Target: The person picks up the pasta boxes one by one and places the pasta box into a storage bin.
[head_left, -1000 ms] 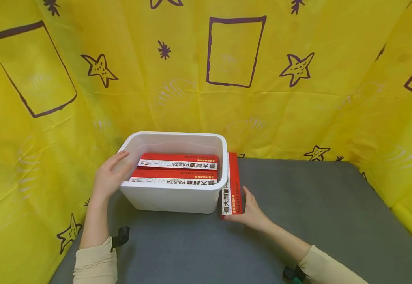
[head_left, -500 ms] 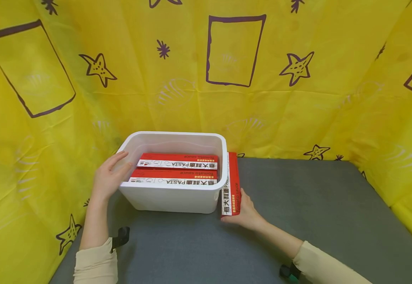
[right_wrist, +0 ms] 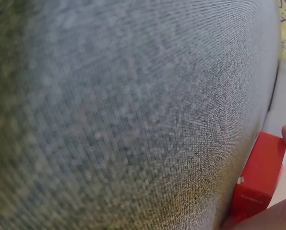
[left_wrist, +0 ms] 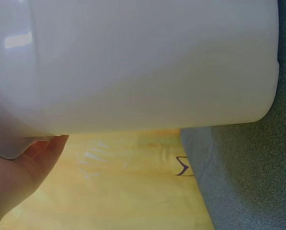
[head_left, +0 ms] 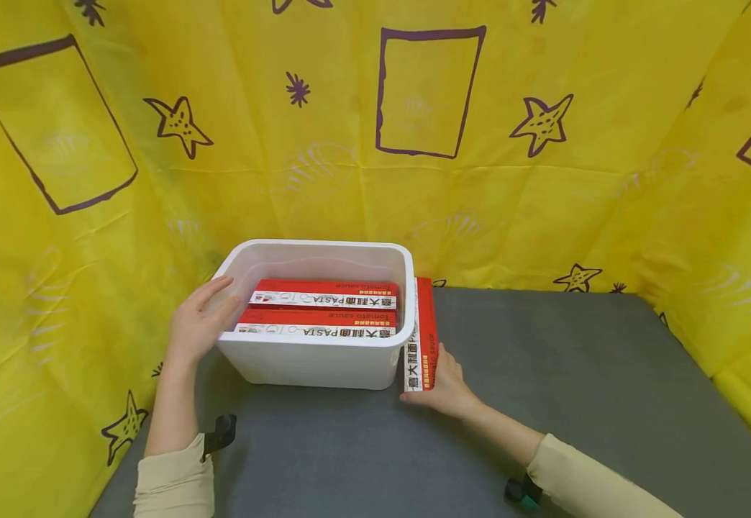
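A white plastic bin (head_left: 311, 363) stands on the dark grey table, with red-and-white pasta boxes (head_left: 324, 316) lying inside it. My left hand (head_left: 197, 324) holds the bin's left rim. In the left wrist view, the fingers (left_wrist: 44, 155) curl under the rim's lip. Against the bin's right side lies another pasta box (head_left: 426, 316), long side pointing away from me. My right hand (head_left: 443, 385) grips its near end, thumb at the front corner and fingers along the right side. The right wrist view shows this box's red end (right_wrist: 259, 172) between thumb and fingers.
Yellow cloth (head_left: 324, 194) printed with stars and frames hangs behind and at both sides. The grey tabletop (head_left: 576, 374) spreads to the right and in front of the bin. Dark straps (head_left: 220, 432) sit at both sleeve cuffs.
My right hand has slid slightly left, its fingers coming in against the side of the pasta box beside the bin. My left hand and the bin stay in place.
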`<state>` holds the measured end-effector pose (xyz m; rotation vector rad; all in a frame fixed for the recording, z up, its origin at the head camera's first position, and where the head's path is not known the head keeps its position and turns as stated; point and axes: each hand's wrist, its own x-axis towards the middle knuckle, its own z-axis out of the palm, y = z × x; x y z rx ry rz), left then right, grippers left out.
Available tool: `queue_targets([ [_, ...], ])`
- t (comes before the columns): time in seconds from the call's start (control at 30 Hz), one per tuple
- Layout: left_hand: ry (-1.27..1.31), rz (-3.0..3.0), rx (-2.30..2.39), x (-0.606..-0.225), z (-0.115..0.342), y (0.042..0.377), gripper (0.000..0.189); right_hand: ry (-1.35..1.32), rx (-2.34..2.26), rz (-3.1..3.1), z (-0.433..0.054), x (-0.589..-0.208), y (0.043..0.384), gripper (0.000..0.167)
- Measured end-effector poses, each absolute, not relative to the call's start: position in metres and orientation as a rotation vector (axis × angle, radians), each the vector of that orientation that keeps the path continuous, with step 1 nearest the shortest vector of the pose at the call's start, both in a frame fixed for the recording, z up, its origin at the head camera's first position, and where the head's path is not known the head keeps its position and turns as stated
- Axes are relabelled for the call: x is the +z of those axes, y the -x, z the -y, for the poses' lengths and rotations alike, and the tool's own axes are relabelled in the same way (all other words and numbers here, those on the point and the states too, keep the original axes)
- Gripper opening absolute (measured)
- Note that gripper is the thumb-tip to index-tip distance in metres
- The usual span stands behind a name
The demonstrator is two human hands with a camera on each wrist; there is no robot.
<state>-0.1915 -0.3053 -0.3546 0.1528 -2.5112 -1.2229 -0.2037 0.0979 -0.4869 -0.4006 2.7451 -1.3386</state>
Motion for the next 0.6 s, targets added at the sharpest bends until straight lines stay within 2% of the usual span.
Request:
queue_targets([
  [0.1, -0.161, 2.515, -1.238, -0.3553, 0.3044, 0.1921, 0.053, 0.407, -1.318, -2.757, -0.0986, -0.4877, 0.2036, 0.11],
  [0.37, -0.174, 2.513, -1.258, -0.3559, 0.305, 0.1914, 0.053, 0.447, -1.301, -2.809, -0.0977, -0.4878, 0.2055, 0.091],
  [0.6, -0.195, 2.516, -1.262, -0.3562, 0.3052, 0.1917, 0.054, 0.431, -1.259, -2.848, -0.0982, -0.4859, 0.2052, 0.089],
])
